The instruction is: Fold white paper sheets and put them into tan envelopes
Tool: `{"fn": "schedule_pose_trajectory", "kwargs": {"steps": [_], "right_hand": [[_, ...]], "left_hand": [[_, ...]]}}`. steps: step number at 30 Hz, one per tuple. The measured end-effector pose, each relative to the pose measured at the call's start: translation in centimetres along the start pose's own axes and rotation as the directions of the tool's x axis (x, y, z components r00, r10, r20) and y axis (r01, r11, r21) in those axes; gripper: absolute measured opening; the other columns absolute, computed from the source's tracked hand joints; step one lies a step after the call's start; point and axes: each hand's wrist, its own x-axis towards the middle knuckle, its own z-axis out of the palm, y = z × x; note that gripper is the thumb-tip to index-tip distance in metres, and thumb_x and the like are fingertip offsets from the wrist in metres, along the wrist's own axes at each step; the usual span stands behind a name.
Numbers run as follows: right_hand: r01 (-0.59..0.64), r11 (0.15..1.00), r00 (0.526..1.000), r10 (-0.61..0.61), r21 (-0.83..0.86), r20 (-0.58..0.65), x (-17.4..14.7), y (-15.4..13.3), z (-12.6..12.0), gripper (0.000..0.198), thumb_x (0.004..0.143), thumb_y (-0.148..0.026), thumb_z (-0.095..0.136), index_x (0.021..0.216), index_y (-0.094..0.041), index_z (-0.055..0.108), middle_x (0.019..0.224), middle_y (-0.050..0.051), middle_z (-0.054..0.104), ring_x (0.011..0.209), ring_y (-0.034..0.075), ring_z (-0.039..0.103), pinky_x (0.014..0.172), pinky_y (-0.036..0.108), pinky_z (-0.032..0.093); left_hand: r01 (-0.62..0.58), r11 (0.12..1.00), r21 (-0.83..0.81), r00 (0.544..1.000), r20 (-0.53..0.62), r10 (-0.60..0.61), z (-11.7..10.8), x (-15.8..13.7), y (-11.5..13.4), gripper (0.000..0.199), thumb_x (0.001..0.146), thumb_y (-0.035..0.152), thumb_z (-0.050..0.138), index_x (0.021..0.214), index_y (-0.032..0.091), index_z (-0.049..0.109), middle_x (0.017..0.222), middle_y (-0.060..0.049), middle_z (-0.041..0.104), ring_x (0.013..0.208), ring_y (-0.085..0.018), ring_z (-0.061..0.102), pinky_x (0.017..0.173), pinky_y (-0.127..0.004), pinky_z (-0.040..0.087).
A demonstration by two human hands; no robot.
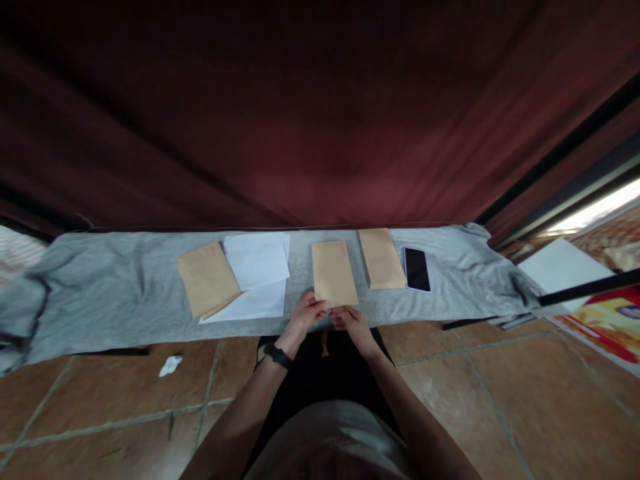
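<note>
A brown paper envelope lies in front of me on the grey cloth, its short edge towards my body. My left hand pinches its lower left corner, thumb on top. My right hand is closed at the bottom edge, with the fingertips against the paper and partly hidden. To the right is a neat stack of brown envelopes. On the left, another pile of brown envelopes partly covers white paper sheets, which lie loosely overlapped.
A smartphone rests right of the envelope stack. The narrow table under grey cloth backs onto a dark red curtain. Crumpled white paper lies on the tiled floor. A white board and dark bars stand at the right.
</note>
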Motion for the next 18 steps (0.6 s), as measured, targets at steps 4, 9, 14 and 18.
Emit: {"fn": "schedule_pose_trajectory", "kwargs": {"steps": [4,9,14,18], "right_hand": [[0.264,0.855,0.951,-0.307,-0.446,-0.027,-1.5,0.7,-1.1,0.04,0.103,-0.037,0.035,0.108,-0.019,0.071,0.1,0.009,0.074,0.093,0.021,0.07,0.087,0.035,0.055],[0.465,0.493,0.843,-0.5,-0.736,0.197,-1.9,0.9,-2.1,0.043,0.102,-0.027,0.039,0.142,-0.017,0.053,0.146,0.012,0.054,0.138,0.025,0.046,0.115,0.047,0.036],[0.504,0.337,0.826,-0.458,-0.795,0.329,-1.3,1.9,-2.5,0.05,0.103,-0.029,0.043,0.152,-0.02,0.041,0.158,0.01,0.04,0.145,0.024,0.037,0.12,0.048,0.028],[0.502,0.327,0.822,-0.47,-0.801,0.323,-1.1,2.5,-2.5,0.049,0.102,-0.027,0.044,0.151,-0.022,0.041,0.158,0.008,0.041,0.145,0.023,0.038,0.12,0.046,0.029]], "left_hand": [[0.033,0.999,0.036,0.999,-0.032,-0.032,-0.8,0.6,-0.4,0.033,0.064,0.032,0.08,0.078,0.019,0.053,0.055,0.004,0.063,0.042,-0.009,0.054,0.043,-0.019,0.041],[0.071,0.991,0.117,0.996,-0.059,-0.064,-0.2,1.0,-0.6,0.03,0.07,0.027,0.076,0.081,0.02,0.049,0.055,0.005,0.063,0.041,-0.009,0.055,0.044,-0.02,0.043],[0.102,0.966,0.236,0.992,-0.098,-0.081,-0.2,0.9,-0.5,0.025,0.075,0.025,0.072,0.082,0.021,0.048,0.052,0.008,0.057,0.039,-0.011,0.052,0.044,-0.021,0.04],[0.03,0.854,0.52,0.975,-0.202,0.089,-0.8,-0.5,-0.2,0.018,0.082,0.028,0.07,0.079,0.022,0.054,0.058,0.004,0.056,0.058,-0.017,0.062,0.056,-0.024,0.043]]}}
